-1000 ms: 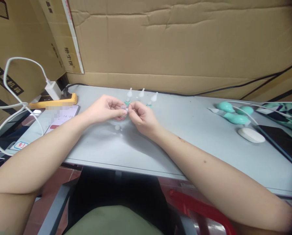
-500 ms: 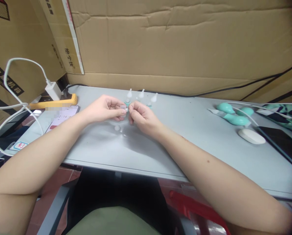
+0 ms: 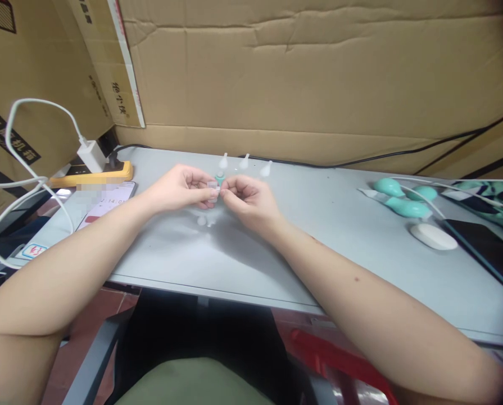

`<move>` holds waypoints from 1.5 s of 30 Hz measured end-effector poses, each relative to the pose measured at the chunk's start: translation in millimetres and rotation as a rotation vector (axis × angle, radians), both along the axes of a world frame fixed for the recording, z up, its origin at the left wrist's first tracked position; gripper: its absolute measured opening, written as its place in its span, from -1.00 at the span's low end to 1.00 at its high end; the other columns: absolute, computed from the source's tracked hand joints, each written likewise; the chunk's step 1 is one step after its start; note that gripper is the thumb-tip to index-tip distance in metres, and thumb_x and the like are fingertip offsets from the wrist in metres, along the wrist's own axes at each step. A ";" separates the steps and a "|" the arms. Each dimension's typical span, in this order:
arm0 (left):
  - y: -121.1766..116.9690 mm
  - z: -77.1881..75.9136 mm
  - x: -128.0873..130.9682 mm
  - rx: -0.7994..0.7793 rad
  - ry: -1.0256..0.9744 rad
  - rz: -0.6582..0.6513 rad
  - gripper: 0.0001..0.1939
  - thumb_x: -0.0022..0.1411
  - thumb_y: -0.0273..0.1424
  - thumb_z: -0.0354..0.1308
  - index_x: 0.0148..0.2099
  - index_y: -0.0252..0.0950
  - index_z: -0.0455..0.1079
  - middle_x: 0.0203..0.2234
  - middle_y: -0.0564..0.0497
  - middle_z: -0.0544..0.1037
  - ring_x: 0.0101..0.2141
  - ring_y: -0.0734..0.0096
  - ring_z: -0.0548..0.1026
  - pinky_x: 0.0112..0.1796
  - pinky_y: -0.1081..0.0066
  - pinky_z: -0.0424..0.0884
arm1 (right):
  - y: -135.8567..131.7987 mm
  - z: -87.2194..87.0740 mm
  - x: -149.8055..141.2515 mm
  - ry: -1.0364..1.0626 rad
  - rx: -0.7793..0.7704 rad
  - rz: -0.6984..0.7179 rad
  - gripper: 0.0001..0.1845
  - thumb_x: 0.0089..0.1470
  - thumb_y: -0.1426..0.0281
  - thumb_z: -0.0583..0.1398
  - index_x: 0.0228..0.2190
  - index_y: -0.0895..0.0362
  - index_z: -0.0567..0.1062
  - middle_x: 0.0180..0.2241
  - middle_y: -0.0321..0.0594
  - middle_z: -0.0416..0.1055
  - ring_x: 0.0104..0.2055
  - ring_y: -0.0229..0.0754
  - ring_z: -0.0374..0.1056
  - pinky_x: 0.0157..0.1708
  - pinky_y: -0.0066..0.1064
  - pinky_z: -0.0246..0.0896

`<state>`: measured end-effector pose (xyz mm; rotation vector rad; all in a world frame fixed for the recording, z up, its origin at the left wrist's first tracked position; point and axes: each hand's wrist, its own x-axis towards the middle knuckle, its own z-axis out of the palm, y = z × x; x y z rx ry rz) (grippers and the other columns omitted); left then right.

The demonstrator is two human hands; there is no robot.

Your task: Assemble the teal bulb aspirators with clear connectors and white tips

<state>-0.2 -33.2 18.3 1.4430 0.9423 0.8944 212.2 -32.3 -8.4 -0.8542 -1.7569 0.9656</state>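
Observation:
Between the thumb and fingers of my left hand [image 3: 187,188] is a small clear plastic piece [image 3: 213,185]; its exact kind is too small to tell. My right hand [image 3: 249,202] meets it from the right, thumb and index finger pinched together at the piece's end. What lies inside that pinch is hidden. Just behind the fingertips shows a small teal ring-like part [image 3: 220,179]. Below the hands, a small round translucent piece [image 3: 201,221] rests on the table, with a tiny clear part [image 3: 211,223] beside it.
Three white pointed nozzle tips, including one [image 3: 266,169] at the right, stand along the back of the grey table [image 3: 318,225]. Teal bulbs [image 3: 407,206] and a white oval case [image 3: 434,235] lie at right. A phone [image 3: 108,202] and yellow power strip [image 3: 95,174] are at left.
My right hand has turned slightly and its fingers have shifted at the clear piece. The teal part behind shows more. My left hand stays almost still.

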 end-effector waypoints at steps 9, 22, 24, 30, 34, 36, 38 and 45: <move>0.1 2.7 -1.8 -0.010 0.013 -0.043 -0.51 -0.03 -0.28 0.71 -0.11 -0.42 0.71 -0.33 -0.12 0.76 -0.31 0.32 0.74 -0.18 0.35 0.75 | 1.2 -5.5 -2.0 -0.049 0.040 0.028 -0.82 0.13 0.25 0.24 -0.40 0.06 0.37 -0.51 -0.40 0.21 -0.47 -0.31 0.04 -0.42 -0.36 -0.02; 1.3 7.0 -14.2 0.087 0.122 -0.136 -0.49 0.15 -0.21 0.62 0.07 -0.37 0.68 -0.30 -0.14 0.77 -0.31 0.31 0.75 -0.18 0.35 0.74 | -1.6 6.1 4.4 -0.030 -0.186 0.236 -0.72 0.27 0.16 0.28 -0.33 0.06 0.37 -0.53 -0.37 0.39 -0.44 -0.26 0.28 -0.31 -0.34 0.16; 3.2 5.4 -15.4 0.102 0.131 -0.109 -0.50 0.15 -0.21 0.63 0.04 -0.38 0.68 -0.26 -0.17 0.78 -0.30 0.31 0.76 -0.19 0.35 0.73 | -1.5 6.4 3.8 0.019 -0.200 0.220 -0.61 0.17 0.09 0.42 -0.31 0.07 0.41 -0.47 -0.36 0.41 -0.43 -0.27 0.31 -0.32 -0.35 0.20; 5.8 3.6 -17.6 0.124 0.182 -0.110 -0.52 0.16 -0.19 0.60 0.03 -0.35 0.68 -0.21 -0.18 0.79 -0.25 0.26 0.77 -0.19 0.37 0.70 | 0.3 7.9 5.4 0.022 -0.190 0.223 -0.44 0.10 -0.08 0.49 -0.34 0.11 0.47 -0.40 -0.32 0.44 -0.44 -0.32 0.28 -0.36 -0.37 0.23; 2.0 10.9 -18.5 0.174 0.274 -0.129 -0.63 0.20 -0.21 0.55 -0.04 -0.33 0.69 -0.31 -0.09 0.75 -0.39 0.42 0.66 -0.35 0.48 0.55 | -0.7 8.6 6.4 0.022 -0.264 0.320 -0.45 0.14 -0.08 0.47 -0.32 0.11 0.46 -0.45 -0.34 0.45 -0.42 -0.30 0.31 -0.30 -0.37 0.25; 0.0 14.5 -18.5 0.212 0.312 -0.120 -0.67 0.18 -0.25 0.53 -0.08 -0.33 0.69 -0.41 -0.02 0.68 -0.47 0.52 0.55 -0.44 0.53 0.41 | -0.4 7.2 5.8 0.039 -0.302 0.335 -0.47 0.15 -0.06 0.47 -0.32 0.10 0.45 -0.47 -0.35 0.45 -0.42 -0.29 0.33 -0.29 -0.36 0.25; -1.3 16.6 -18.1 0.228 0.334 -0.106 -0.69 0.14 -0.28 0.54 -0.11 -0.33 0.69 -0.46 0.02 0.63 -0.50 0.55 0.48 -0.46 0.52 0.33 | 0.8 5.5 5.3 0.058 -0.336 0.342 -0.48 0.14 -0.03 0.48 -0.33 0.10 0.44 -0.50 -0.37 0.44 -0.44 -0.29 0.33 -0.30 -0.37 0.22; 2.1 16.4 -19.7 0.197 0.329 -0.072 -0.68 0.05 -0.30 0.53 -0.15 -0.33 0.67 -0.35 -0.06 0.71 -0.38 0.43 0.59 -0.32 0.44 0.47 | 5.9 6.0 10.8 0.142 -0.418 0.268 -0.62 0.14 0.16 0.43 -0.40 0.07 0.38 -0.51 -0.41 0.32 -0.48 -0.27 0.35 -0.35 -0.35 0.24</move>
